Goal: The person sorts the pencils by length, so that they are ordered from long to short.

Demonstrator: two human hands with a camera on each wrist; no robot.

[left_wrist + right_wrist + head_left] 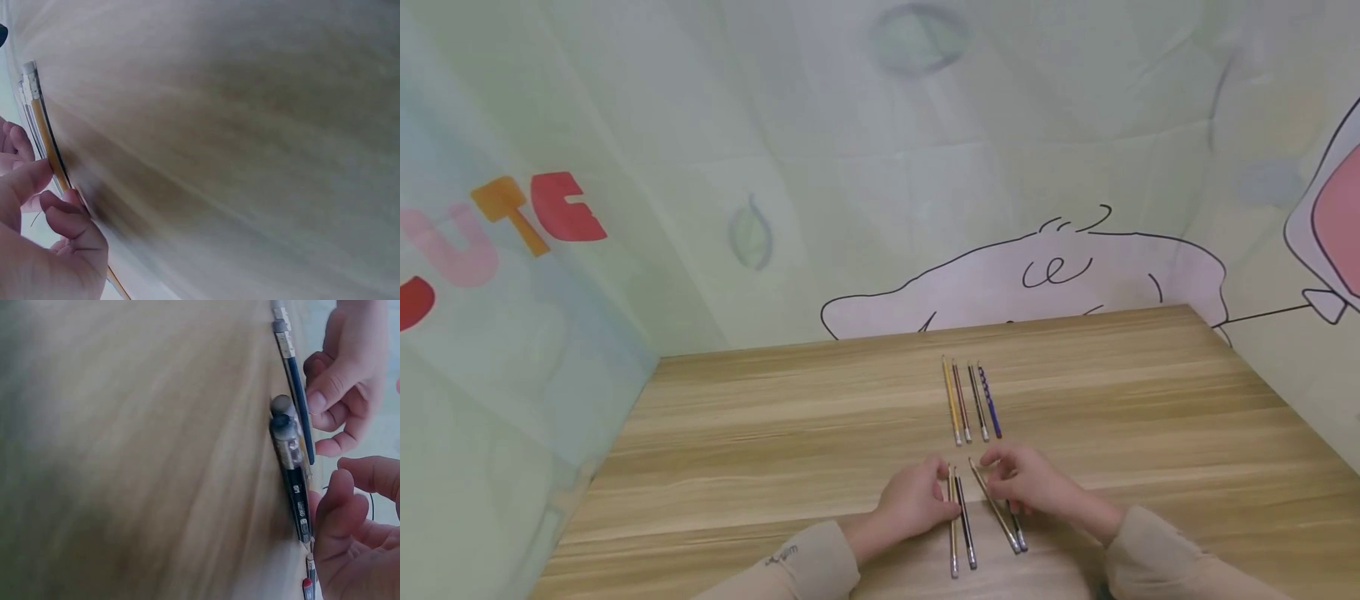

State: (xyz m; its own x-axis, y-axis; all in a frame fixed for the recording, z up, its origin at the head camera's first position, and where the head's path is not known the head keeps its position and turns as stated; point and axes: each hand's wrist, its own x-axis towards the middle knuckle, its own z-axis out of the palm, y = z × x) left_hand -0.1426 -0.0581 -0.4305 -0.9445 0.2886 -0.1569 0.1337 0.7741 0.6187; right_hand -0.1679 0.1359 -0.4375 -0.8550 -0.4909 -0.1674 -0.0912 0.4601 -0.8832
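My left hand (910, 502) is at a yellow-gold pencil (954, 546), its thumb on the shaft and fingertips near the upper end. The left wrist view shows that pencil (41, 122) between thumb and curled fingers. A black pencil (966, 525) lies just right of it. My right hand (1030, 483) rests with loosely bent fingers beside a slanted gold pencil (996, 514) and over a dark pencil (1017, 529), partly hidden. In the right wrist view the black pencil (295, 487) runs toward its fingertips; no pencil shows between thumb and index finger.
Farther back on the wooden table (775, 417) lie a yellow pencil (952, 400), a dark red pencil (961, 400), a black pencil (977, 402) and a blue patterned pencil (990, 402), side by side. A printed cloth (775, 167) hangs behind the table and at its sides.
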